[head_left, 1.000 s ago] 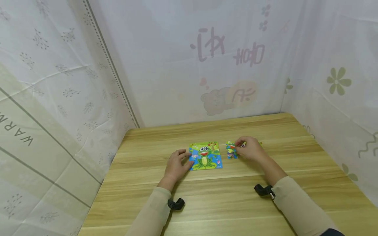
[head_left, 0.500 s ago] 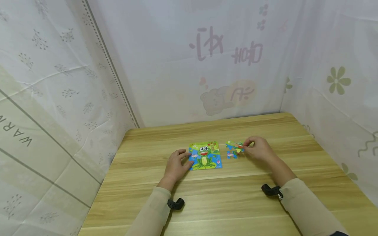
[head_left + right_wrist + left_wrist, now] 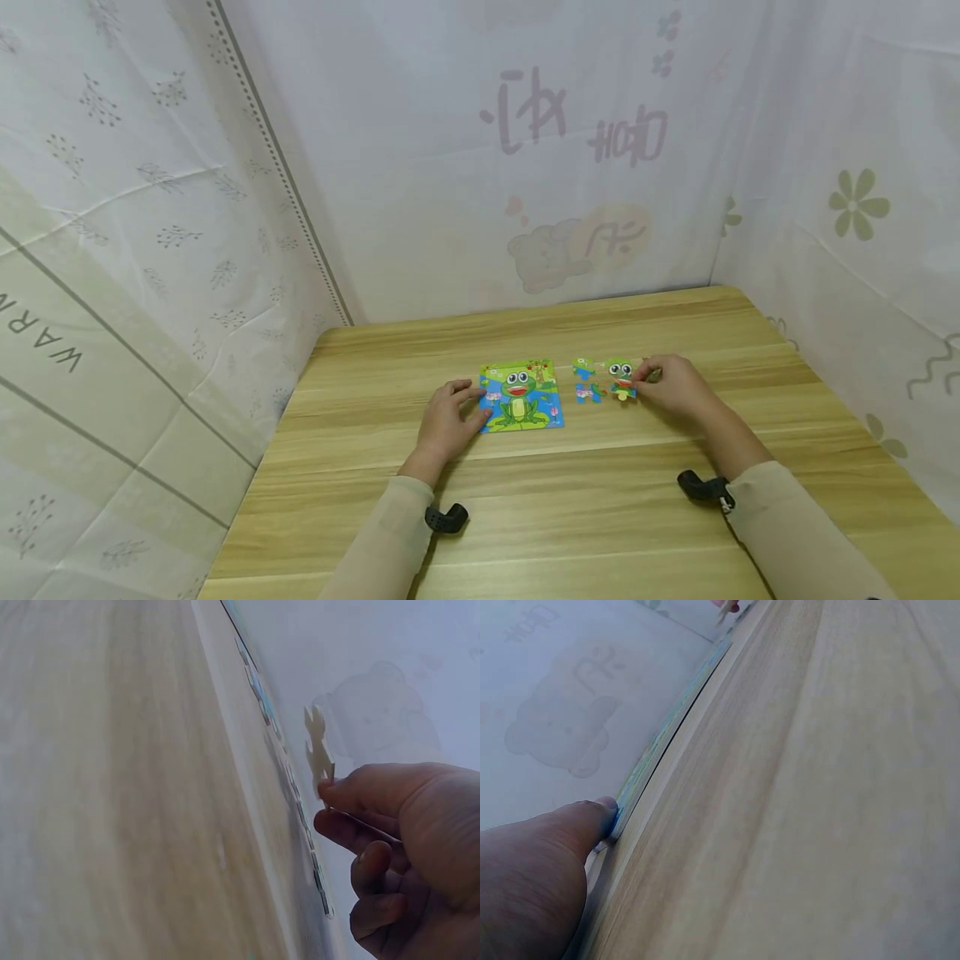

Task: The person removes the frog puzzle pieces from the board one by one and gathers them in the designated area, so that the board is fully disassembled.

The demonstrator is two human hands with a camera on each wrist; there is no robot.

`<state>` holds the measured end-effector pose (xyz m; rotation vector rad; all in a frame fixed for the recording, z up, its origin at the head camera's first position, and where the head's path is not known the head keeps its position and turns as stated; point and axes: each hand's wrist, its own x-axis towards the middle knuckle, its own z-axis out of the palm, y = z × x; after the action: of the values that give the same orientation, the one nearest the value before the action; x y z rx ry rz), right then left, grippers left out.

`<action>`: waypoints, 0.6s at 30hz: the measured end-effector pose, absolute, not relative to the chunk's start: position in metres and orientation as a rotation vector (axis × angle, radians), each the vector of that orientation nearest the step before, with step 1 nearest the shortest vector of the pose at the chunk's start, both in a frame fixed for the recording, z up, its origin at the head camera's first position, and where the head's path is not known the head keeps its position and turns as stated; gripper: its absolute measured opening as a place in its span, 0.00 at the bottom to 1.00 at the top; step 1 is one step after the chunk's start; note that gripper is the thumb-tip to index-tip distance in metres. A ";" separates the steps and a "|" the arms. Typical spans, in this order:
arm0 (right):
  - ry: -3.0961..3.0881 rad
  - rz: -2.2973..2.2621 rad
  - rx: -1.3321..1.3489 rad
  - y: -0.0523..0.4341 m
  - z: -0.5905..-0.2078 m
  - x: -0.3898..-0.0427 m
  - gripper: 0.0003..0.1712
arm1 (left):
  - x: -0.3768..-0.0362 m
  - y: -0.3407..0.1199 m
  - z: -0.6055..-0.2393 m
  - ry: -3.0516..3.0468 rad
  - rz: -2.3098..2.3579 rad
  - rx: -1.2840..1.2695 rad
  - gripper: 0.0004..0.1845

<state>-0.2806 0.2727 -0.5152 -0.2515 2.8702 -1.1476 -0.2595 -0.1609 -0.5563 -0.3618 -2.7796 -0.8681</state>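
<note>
Just below the frame's centre in the head view, the left hand point(image 3: 448, 419) rests relaxed fingers on the frog puzzle board's point(image 3: 522, 396) left edge. To its right, the right hand point(image 3: 670, 385) pinches a frog-face piece point(image 3: 620, 377), lifted beside loose pieces point(image 3: 586, 382) on the table point(image 3: 570, 508).

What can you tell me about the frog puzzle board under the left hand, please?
The puzzle board is a thin, flat square, like card or thin wood, printed with a green frog with big eyes and a red mouth on blue and green. It lies flat on the table, left of some loose pieces. The left hand rests on its left edge; in the left wrist view a fingertip touches the blue rim. Its picture looks complete.
</note>
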 end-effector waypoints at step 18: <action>2.961 -1.048 -0.331 0.274 -0.521 -0.281 0.06 | -0.259 -0.160 -0.555 -2.784 -0.875 -0.345 0.22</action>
<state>-0.2814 0.2742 -0.5211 -0.3309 2.9605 -1.0478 -0.2586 -0.1598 -0.5546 -0.3447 -2.7838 -0.8746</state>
